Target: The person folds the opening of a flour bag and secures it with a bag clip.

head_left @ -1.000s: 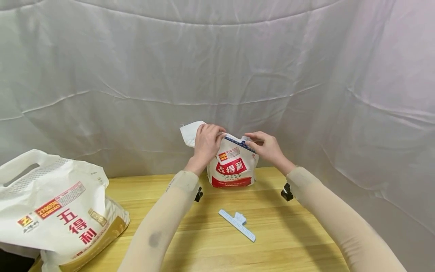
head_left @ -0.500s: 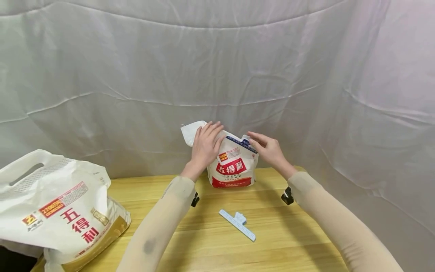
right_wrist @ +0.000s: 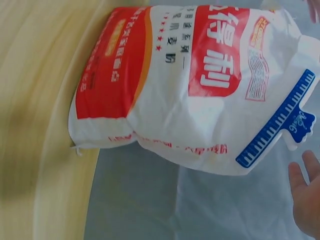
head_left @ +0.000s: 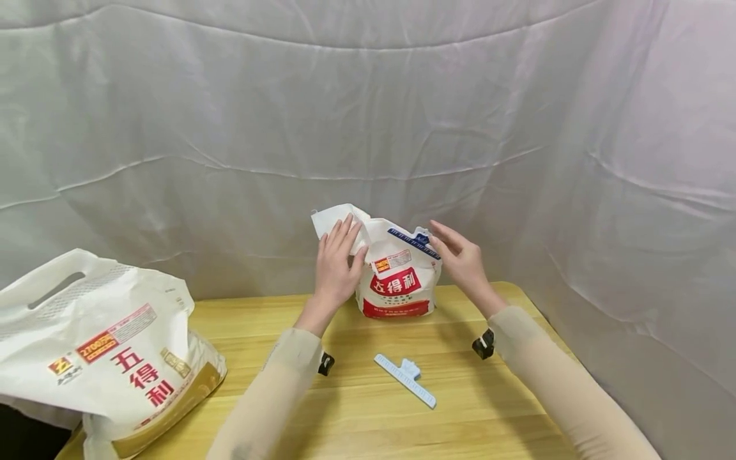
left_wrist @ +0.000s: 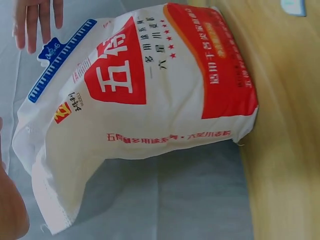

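- Already the small white flour bag with a red label (head_left: 398, 281) stands upright at the far edge of the wooden table (head_left: 356, 421), against the white cloth backdrop (head_left: 368, 115).
- Its folded top is held closed by a dark blue plastic sealing clip (head_left: 414, 243) that runs along the fold, so the closing looks done on this bag.
- On its left, the left hand (head_left: 336, 268) lies with straight fingers on the loose white flap of the bag top; its grip is relaxed and clasps nothing.
- To the right, the right hand (head_left: 462, 262) hovers just beside the clip's end, fingers spread and apart, not holding it as far as I can tell.
- Nearer, a light blue plastic sealing clip (head_left: 405, 378) lies unused on the table between the forearms.
- At the table's left end, well apart, a large white flour bag with a cut-out handle (head_left: 98, 351) slumps with its top unclipped, so that one seems left to do.
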A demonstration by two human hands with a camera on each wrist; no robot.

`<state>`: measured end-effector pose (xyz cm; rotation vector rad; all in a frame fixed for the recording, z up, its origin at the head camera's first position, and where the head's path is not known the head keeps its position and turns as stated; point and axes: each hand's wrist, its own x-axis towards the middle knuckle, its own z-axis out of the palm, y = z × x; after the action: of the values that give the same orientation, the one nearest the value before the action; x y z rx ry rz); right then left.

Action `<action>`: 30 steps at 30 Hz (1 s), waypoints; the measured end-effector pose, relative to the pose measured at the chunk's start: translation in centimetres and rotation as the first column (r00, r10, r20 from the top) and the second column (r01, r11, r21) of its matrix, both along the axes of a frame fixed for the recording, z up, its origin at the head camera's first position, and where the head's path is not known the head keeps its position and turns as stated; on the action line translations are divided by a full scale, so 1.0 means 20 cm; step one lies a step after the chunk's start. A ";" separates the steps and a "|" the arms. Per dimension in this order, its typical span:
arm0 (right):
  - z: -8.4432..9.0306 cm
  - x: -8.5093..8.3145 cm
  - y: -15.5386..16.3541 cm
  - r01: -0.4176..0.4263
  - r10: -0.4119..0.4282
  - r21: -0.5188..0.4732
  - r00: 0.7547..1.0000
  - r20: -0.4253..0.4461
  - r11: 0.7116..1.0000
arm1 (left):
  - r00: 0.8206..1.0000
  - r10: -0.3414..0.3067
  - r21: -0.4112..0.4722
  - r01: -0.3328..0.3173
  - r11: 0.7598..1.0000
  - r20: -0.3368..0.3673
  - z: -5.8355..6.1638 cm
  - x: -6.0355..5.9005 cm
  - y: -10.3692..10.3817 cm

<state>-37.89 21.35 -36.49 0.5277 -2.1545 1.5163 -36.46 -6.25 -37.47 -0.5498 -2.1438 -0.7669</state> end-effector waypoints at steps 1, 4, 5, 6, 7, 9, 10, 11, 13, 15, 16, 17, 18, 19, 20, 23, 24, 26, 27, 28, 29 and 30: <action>0.00 0.01 0.00 0.007 -0.007 0.001 1.000 -0.008 1.000 | 1.000 0.001 0.015 -0.001 1.000 -0.007 -0.01 0.01 -0.01; -0.01 0.03 -0.03 0.012 -0.012 -0.009 0.999 -0.038 1.000 | 1.000 0.007 0.051 -0.006 0.999 -0.025 -0.05 0.04 -0.04; -0.01 0.05 -0.04 0.011 -0.011 -0.015 0.999 -0.048 1.000 | 1.000 0.009 0.061 -0.007 0.998 -0.027 -0.06 0.05 -0.05; 0.00 0.07 -0.05 0.013 -0.014 -0.021 0.998 -0.057 1.000 | 0.999 0.010 0.071 -0.008 0.997 -0.030 -0.08 0.06 -0.06; 0.00 0.09 -0.06 0.014 -0.016 -0.024 0.998 -0.067 1.000 | 0.999 0.012 0.078 -0.009 0.997 -0.031 -0.09 0.08 -0.07; 0.02 0.15 -0.09 0.019 -0.021 -0.028 0.996 -0.086 0.999 | 1.000 0.023 0.090 -0.021 0.996 -0.021 -0.11 0.11 -0.09; 0.03 0.17 -0.11 0.022 -0.025 -0.025 0.995 -0.092 0.999 | 0.999 0.031 0.095 -0.029 0.995 -0.019 -0.12 0.12 -0.11; 0.04 0.20 -0.13 0.023 -0.025 -0.023 0.995 -0.096 0.999 | 0.999 0.041 0.100 -0.040 0.994 -0.012 -0.13 0.13 -0.12; 0.04 0.24 -0.16 0.025 -0.026 -0.013 0.994 -0.105 1.000 | 0.998 0.061 0.114 -0.060 0.992 -0.006 -0.14 0.16 -0.14; 0.00 0.24 -0.18 0.019 -0.019 -0.009 0.993 -0.114 1.000 | 0.997 0.083 0.134 -0.083 0.988 0.002 -0.16 0.18 -0.16; -0.02 0.23 -0.19 0.016 -0.016 -0.007 0.993 -0.117 1.000 | 0.996 0.093 0.145 -0.093 0.985 0.006 -0.16 0.19 -0.17; -0.05 0.22 -0.20 0.013 -0.014 -0.006 0.992 -0.125 1.000 | 0.995 0.101 0.158 -0.101 0.982 0.011 -0.17 0.20 -0.18; -0.08 0.21 -0.21 0.012 -0.012 -0.003 0.991 -0.135 1.000 | 0.994 0.107 0.171 -0.108 0.979 0.014 -0.18 0.21 -0.19; -0.10 0.20 -0.22 0.004 -0.005 -0.005 0.990 -0.144 1.000 | 0.993 0.113 0.183 -0.115 0.976 0.019 -0.18 0.22 -0.20; -0.13 0.19 -0.23 -0.007 0.006 -0.008 0.988 -0.153 1.000 | 0.993 0.120 0.196 -0.122 0.973 0.019 -0.19 0.23 -0.21; -0.17 0.18 -0.27 -0.033 0.031 -0.008 0.986 -0.165 0.999 | 0.990 0.143 0.233 -0.141 0.962 0.009 -0.21 0.27 -0.24; -0.18 0.19 -0.29 -0.045 0.043 -0.007 0.985 -0.168 0.999 | 0.988 0.153 0.243 -0.150 0.958 0.005 -0.22 0.28 -0.26; -0.20 0.19 -0.32 -0.067 0.065 -0.008 0.983 -0.172 0.998 | 0.984 0.176 0.266 -0.167 0.950 -0.013 -0.23 0.31 -0.28; -0.21 0.20 -0.33 -0.073 0.071 -0.009 0.983 -0.172 0.997 | 0.982 0.188 0.276 -0.175 0.945 -0.019 -0.24 0.32 -0.30; -0.22 0.20 -0.35 -0.083 0.080 -0.008 0.982 -0.173 0.997 | 0.979 0.201 0.285 -0.184 0.941 -0.028 -0.25 0.34 -0.31; -0.22 0.21 -0.36 -0.094 0.091 -0.008 0.980 -0.176 0.995 | 0.977 0.212 0.292 -0.193 0.937 -0.033 -0.25 0.35 -0.33; -0.23 0.21 -0.37 -0.106 0.102 -0.010 0.978 -0.182 0.994 | 0.974 0.224 0.297 -0.203 0.933 -0.037 -0.26 0.37 -0.34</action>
<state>-33.66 13.85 -41.09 0.7523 -1.9985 1.4802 -29.05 -13.08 -42.65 -0.1811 -1.9400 -0.9056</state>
